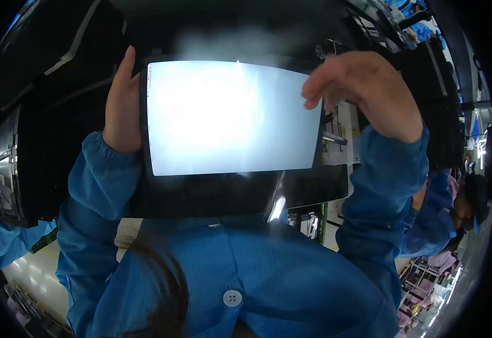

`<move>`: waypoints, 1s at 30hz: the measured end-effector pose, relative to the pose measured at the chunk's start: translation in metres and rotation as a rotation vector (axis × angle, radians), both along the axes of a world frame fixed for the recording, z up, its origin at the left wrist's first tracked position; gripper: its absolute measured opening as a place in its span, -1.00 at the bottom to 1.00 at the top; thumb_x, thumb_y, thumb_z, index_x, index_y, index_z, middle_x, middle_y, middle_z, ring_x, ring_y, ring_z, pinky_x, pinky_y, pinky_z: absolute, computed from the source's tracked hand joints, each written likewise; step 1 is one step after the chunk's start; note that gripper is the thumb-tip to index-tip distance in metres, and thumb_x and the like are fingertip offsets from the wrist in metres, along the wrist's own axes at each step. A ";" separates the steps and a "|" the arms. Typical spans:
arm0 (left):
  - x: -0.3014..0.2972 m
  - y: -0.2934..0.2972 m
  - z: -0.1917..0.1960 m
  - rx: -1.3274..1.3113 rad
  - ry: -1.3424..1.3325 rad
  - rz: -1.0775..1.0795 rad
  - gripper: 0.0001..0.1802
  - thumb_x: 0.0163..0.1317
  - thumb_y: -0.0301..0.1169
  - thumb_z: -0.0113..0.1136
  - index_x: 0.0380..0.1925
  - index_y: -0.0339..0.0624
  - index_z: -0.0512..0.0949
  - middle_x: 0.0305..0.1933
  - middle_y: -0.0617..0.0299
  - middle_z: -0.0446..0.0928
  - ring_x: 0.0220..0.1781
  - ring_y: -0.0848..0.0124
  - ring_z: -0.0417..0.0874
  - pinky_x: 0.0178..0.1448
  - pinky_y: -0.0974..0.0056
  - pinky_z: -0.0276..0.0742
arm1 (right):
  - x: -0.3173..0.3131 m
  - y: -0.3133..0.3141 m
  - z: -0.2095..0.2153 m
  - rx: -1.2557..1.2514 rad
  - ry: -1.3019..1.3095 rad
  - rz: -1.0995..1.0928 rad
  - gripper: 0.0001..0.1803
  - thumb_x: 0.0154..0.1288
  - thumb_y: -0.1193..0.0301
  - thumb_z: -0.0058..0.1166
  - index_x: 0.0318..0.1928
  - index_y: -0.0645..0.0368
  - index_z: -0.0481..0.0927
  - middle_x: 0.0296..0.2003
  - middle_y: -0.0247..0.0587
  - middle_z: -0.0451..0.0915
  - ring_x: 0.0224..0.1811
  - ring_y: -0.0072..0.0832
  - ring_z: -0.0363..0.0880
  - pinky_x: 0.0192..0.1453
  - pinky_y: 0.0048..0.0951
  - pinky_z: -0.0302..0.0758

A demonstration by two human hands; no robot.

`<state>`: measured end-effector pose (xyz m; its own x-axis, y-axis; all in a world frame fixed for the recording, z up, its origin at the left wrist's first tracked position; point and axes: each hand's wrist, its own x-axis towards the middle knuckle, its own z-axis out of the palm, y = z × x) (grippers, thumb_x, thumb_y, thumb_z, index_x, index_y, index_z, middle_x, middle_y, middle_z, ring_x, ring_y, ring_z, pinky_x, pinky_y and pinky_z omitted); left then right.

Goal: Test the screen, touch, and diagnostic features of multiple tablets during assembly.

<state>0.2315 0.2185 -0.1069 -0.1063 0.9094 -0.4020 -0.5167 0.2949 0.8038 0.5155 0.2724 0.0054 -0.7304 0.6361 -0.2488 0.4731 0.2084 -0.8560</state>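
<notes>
A rectangular panel (201, 118) glows bright white in a dark frame in front of me, with tiny red marks in its upper left corner. Along its left edge my left hand (123, 112) stands upright, fingers stretched out and the palm side toward the frame. Part of that hand is hidden at the edge. My right hand (373, 93) is raised at the panel's upper right corner, its fingers bent loosely and slightly apart. Those fingertips overlap the lit surface; whether they touch it, I cannot tell. Nothing shows in the right hand.
A black surface (229, 197) lies along the panel's near side. Right of the panel are pale parts and a metal piece (334, 138). Another person in blue (432, 225) is at the right. A blue sleeve (9, 242) shows at the far left, beside a dark-framed unit (6, 163).
</notes>
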 end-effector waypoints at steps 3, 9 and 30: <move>-0.005 0.005 -0.009 0.116 -0.060 -0.123 -0.23 0.22 0.23 -0.27 -0.09 -0.33 0.50 -0.16 -0.01 0.59 -0.16 0.18 0.64 -0.01 0.24 0.52 | 0.004 -0.020 -0.002 0.399 -0.321 -0.226 -0.70 0.27 0.24 0.02 -0.16 0.21 0.59 -0.23 -0.18 0.59 -0.20 -0.30 0.58 -0.12 -0.40 0.49; 0.008 0.013 -0.003 -0.039 0.033 0.105 -0.24 0.21 0.21 -0.24 -0.13 -0.38 0.45 -0.24 0.00 0.58 -0.25 0.22 0.63 -0.02 0.26 0.51 | 0.005 -0.059 -0.023 0.383 -0.117 0.422 -0.65 0.17 0.22 0.13 -0.21 0.29 0.59 -0.22 -0.11 0.58 -0.10 -0.24 0.50 0.00 -0.28 0.43; -0.008 0.000 0.002 0.181 0.293 -0.349 -0.30 -0.14 -0.11 0.42 -0.03 -0.25 0.41 -0.13 -0.04 0.53 -0.05 0.10 0.54 0.06 0.11 0.42 | -0.034 0.006 -0.054 0.781 0.626 0.071 -0.51 0.32 0.13 -0.14 -0.69 0.12 0.49 -0.63 -0.31 0.48 -0.16 -0.31 0.45 0.25 -0.11 0.17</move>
<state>0.2231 0.2181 -0.1045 0.1325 0.9633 -0.2334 -0.1564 0.2529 0.9548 0.4815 0.2784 -0.0486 -0.6298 0.4068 0.6617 -0.0508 0.8285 -0.5577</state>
